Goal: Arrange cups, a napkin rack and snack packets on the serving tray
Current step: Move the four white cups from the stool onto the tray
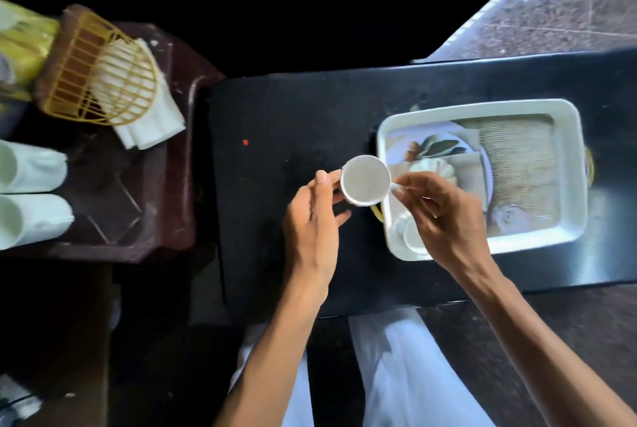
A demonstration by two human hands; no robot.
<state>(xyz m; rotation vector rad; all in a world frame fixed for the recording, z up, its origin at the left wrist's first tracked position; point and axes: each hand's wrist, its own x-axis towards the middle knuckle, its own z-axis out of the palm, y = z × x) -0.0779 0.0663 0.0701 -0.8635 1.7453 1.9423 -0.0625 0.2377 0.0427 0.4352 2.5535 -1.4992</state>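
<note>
Centre of frame: white cup (365,180), mouth up, sits over the left rim of the serving tray (482,108); whether it rests or is lifted cannot be told. Right hand (444,216) pinches the cup's handle between thumb and curled fingers. Left hand (313,219) has loose, extended fingers, thumb tip at the cup's left wall. Second cup (412,237) stands in the tray's lower-left corner, partly hidden. Tray lies on a black table (293,109). Upper left: yellow napkin rack (103,78) with napkins (153,123) on a brown stand (138,206), snack packets (20,44) beside. Left edge: two further cups (32,168)
</note>
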